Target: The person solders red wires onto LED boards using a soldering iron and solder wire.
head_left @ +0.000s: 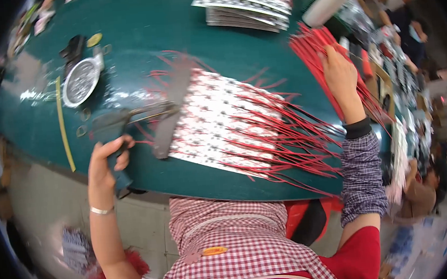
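My left hand (108,161) is wrapped round the grip of a blue-grey pistol-shaped soldering iron (111,122). Its metal tip reaches to a dark grey bar (176,101) along the left edge of a white board panel (214,122) with rows of dark marks. Many red wires (281,135) run off the panel's right side, and shorter red ends stick out past the bar. To the far right, my right hand (340,72) is closed on red wires at a loose bundle (314,53). Motion blurs the iron and the panel's left part.
A stack of similar panels (249,3) lies at the far edge, beside a pale cylinder (327,4). On the left are a white-rimmed round dish (81,82), a black object (73,48) and a yellow strip (64,126). Other people (422,192) sit at the right.
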`<action>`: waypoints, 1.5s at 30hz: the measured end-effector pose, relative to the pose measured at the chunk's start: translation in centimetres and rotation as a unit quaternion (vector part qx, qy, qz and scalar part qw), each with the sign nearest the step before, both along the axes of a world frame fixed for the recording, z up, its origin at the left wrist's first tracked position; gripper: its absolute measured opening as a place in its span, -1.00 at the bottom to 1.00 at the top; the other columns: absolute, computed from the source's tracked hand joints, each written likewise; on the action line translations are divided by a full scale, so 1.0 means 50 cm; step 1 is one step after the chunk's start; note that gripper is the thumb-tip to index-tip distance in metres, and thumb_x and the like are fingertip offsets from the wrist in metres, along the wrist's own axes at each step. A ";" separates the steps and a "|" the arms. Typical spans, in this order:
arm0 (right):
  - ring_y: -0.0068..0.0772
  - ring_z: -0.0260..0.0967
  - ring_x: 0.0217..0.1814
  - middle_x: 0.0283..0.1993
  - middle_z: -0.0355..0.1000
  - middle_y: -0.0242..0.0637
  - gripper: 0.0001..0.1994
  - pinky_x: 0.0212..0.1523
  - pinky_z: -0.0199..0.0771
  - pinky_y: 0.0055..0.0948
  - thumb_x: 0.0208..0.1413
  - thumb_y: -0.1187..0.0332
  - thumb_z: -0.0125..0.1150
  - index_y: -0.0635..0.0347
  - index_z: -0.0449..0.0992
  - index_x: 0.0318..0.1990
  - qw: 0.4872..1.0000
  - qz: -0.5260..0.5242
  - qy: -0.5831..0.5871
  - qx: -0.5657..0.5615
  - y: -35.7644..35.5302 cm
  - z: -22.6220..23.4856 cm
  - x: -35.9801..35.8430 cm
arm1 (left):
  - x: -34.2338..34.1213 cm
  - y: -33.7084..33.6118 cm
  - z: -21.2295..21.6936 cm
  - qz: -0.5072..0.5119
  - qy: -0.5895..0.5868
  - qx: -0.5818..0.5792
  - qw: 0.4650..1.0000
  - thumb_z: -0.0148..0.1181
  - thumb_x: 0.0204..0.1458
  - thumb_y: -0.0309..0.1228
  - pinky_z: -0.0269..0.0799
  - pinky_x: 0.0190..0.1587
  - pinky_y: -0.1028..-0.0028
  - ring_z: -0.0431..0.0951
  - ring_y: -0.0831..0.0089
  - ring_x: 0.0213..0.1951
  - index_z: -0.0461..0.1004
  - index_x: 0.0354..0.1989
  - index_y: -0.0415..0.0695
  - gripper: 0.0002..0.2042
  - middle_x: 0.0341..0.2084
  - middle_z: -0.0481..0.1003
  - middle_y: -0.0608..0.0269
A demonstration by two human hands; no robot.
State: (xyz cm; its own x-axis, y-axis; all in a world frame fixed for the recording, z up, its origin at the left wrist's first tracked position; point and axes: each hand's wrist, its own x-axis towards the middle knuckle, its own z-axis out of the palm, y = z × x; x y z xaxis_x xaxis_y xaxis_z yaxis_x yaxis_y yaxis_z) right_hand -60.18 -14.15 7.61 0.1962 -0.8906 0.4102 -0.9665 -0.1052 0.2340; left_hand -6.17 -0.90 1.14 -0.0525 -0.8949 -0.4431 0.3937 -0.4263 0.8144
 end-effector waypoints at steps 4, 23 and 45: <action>0.09 0.47 -0.09 -0.15 0.46 0.02 -0.59 -0.16 0.48 -0.05 0.23 0.18 0.23 0.14 0.42 0.16 0.993 0.038 -0.092 0.069 -0.042 -0.120 -0.038 | -0.032 -0.032 0.012 0.026 -0.102 0.026 0.994 0.37 0.06 -0.31 0.35 -0.65 0.57 0.46 0.53 -0.64 0.52 -0.36 -0.38 -0.70 -0.46 0.56 0.11; 0.10 0.31 0.22 0.19 0.34 -0.02 -0.53 0.16 0.38 -0.08 -0.01 0.41 0.40 0.20 0.47 0.11 0.861 0.371 -0.274 0.213 0.171 -0.119 0.355 | -0.041 0.002 0.032 -0.052 -0.715 -0.089 0.692 0.38 0.05 -0.08 0.47 -0.30 0.22 0.62 0.06 -0.38 0.47 0.00 -0.29 -0.47 -0.45 0.58 -0.07; -0.34 0.39 -0.07 -0.20 0.37 -0.33 -0.69 0.02 0.39 -0.31 0.13 0.34 0.11 0.12 0.48 0.04 0.723 0.662 0.049 0.190 -0.015 -0.092 0.558 | 0.060 0.173 -0.033 0.316 -0.296 -0.083 0.898 0.36 0.04 -0.61 0.45 -0.16 0.60 0.56 0.60 -0.22 0.42 0.07 -0.53 -0.58 -0.21 0.61 0.17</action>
